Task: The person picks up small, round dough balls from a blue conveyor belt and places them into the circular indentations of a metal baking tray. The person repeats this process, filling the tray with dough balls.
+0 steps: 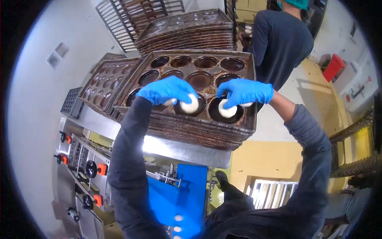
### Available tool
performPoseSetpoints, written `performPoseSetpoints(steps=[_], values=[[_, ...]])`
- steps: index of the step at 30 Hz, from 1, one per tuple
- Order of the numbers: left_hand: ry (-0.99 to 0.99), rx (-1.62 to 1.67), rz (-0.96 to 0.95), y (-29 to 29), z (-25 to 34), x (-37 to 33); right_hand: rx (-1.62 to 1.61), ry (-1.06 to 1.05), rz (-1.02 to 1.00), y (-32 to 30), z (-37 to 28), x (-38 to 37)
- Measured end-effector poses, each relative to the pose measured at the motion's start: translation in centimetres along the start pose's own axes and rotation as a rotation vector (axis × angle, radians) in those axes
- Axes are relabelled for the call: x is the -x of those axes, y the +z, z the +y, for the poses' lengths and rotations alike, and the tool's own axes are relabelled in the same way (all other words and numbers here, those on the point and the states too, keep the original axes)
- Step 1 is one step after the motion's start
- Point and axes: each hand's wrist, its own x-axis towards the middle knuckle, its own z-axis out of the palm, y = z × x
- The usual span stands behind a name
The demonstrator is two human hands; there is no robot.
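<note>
Both hands, in blue gloves, are over the front row of a worn, dark baking pan with round hollows, on top of a stack. My left hand is closed on a white dough ball at a front-middle hollow. A second pale piece shows under that hand. My right hand pinches another dough ball over the front-right hollow. Part of one more pale piece shows beneath its palm. Whether the pinched balls touch the pan is hard to tell.
Below runs a blue conveyor belt carrying several dough balls. Machine panels with black handwheels stand at left. More stacked pans rise behind, others lie to the left. A co-worker stands at the back right, near a red bin.
</note>
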Motion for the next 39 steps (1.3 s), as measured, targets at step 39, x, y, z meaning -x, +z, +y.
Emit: performPoseSetpoints(steps=[39], values=[[-3.154, -0.688, 2.060, 100.2, 72.4, 21.9, 0.051, -1.145, -0.714, 91.1, -47.1, 17.3]])
